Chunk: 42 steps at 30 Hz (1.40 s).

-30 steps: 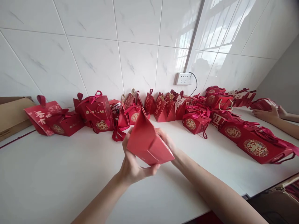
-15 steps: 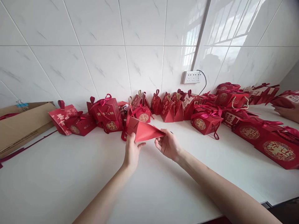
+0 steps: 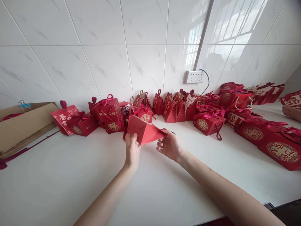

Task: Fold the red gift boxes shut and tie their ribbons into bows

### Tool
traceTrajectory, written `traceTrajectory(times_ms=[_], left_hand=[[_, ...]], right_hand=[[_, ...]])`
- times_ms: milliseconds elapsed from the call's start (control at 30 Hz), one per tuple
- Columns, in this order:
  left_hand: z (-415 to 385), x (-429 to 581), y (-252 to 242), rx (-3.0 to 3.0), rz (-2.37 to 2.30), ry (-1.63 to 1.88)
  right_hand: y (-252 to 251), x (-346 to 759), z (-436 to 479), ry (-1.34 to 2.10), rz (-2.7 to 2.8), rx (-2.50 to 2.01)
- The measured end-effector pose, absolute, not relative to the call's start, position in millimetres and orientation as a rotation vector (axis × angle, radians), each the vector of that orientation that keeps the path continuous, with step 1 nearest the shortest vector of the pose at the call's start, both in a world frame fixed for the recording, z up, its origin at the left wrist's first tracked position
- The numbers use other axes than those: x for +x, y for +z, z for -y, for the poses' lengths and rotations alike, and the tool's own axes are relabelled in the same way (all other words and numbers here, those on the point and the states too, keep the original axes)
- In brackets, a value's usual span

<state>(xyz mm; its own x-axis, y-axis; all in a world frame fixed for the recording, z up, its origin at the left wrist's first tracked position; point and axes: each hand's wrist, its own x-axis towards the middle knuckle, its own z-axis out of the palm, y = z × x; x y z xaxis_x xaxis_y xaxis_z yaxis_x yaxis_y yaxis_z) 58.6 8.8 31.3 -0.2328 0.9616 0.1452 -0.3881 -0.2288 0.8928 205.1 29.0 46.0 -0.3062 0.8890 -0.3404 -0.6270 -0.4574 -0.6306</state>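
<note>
Between my hands, above the white table, is a red paper gift box [image 3: 147, 131] tipped on its side. Its folded bottom faces left and its narrow end points right. My left hand [image 3: 133, 147] grips the bottom end, thumb on the near face and fingers mostly hidden behind. On the right, my right hand [image 3: 171, 142] pinches the tapered tip between thumb and fingers, the other fingers curled. Just behind the held box sits a small red box with a round gold emblem [image 3: 145, 117].
Along the tiled wall stand several tapered red boxes [image 3: 169, 108] and ribboned boxes [image 3: 105, 110]. Larger red boxes [image 3: 282, 152] line the right side of the white table [image 3: 150, 188]. A cardboard box [image 3: 25, 125] is far left. Another person's hand [image 3: 291, 111] shows at the right edge.
The red gift box has turned slightly, so more of its folded bottom shows. My left hand has shifted its hold on that end; the right hand keeps the tip.
</note>
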Motion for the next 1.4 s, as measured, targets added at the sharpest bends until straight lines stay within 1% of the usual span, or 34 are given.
traceTrajectory(times_ms=[233,467,567,667,733,800,867,933,1100,1167,1300,1400], left_hand=[[-8.7,53.8,28.1,0.97,-0.921,1.723],[-12.6,51.5,28.6,1.118,-0.943,1.611],[-9.1,51.4,25.1,1.418,-1.005,1.527],[-4.7,51.7,19.2,2.006,-1.077,1.545],[-2.6,53.2,16.0,2.415,-1.004,1.598],[-0.8,55.5,14.5,2.6,-0.874,1.653],[1.1,57.4,14.2,2.528,-0.839,1.678],[2.9,57.6,14.4,2.361,-0.871,1.604],[3.0,52.2,15.7,1.941,-0.918,1.279],[1.0,49.3,15.4,1.805,-0.953,1.195],[-5.4,43.3,10.0,1.757,-1.064,1.069],[-10.3,39.1,4.6,1.804,-1.026,0.944]], right_hand=[[35.2,200.3,-35.9,1.874,0.477,-0.858],[41.4,210.4,-42.7,1.452,0.611,-0.749],[40.6,216.0,-48.5,1.365,0.606,-0.756],[37.3,218.0,-54.4,1.35,0.573,-0.761],[37.3,217.7,-55.6,1.347,0.569,-0.743],[40.0,217.3,-54.1,1.348,0.578,-0.725],[44.5,217.7,-50.4,1.355,0.596,-0.726],[49.3,219.2,-45.9,1.351,0.615,-0.732],[57.8,223.3,-38.0,1.057,0.672,-0.769],[60.2,224.2,-36.8,1.0,0.686,-0.78],[63.8,226.1,-35.5,0.949,0.735,-0.804],[65.2,228.0,-34.2,0.925,0.796,-0.809]])
